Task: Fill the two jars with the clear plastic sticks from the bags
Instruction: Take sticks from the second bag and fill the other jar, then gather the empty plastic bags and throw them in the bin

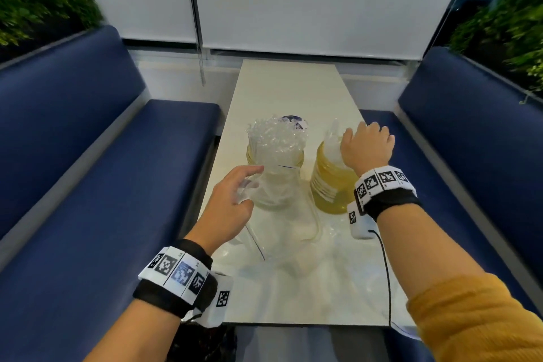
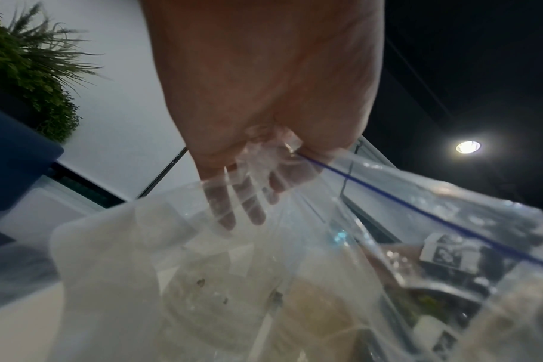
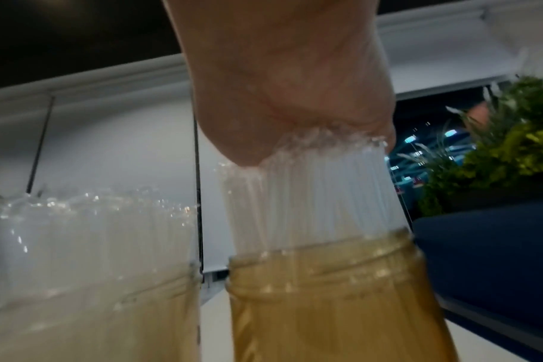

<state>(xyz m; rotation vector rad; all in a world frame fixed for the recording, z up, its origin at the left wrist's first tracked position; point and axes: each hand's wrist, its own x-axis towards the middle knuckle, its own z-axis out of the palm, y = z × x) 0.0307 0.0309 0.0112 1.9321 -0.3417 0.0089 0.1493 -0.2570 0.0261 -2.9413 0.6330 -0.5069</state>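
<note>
Two yellowish clear jars stand side by side on the white table (image 1: 282, 88). The left jar (image 1: 298, 162) is packed with clear plastic sticks (image 1: 276, 138) that rise above its rim. My right hand (image 1: 364, 134) sits on top of a bundle of sticks (image 3: 310, 196) standing in the right jar (image 1: 332, 188). Its thumb and curled fingers wrap the bundle's upper end. My left hand (image 1: 244, 185) pinches the top edge of a clear zip bag (image 2: 388, 208) with a blue seal line, in front of the left jar. The bag hangs down limp; its contents cannot be made out.
Blue padded benches (image 1: 102, 185) run along both sides of the narrow table. A round blue and white object (image 1: 291, 120) lies behind the left jar. More crumpled clear plastic (image 1: 338, 247) covers the near part of the table. Green plants (image 1: 35, 9) stand behind both benches.
</note>
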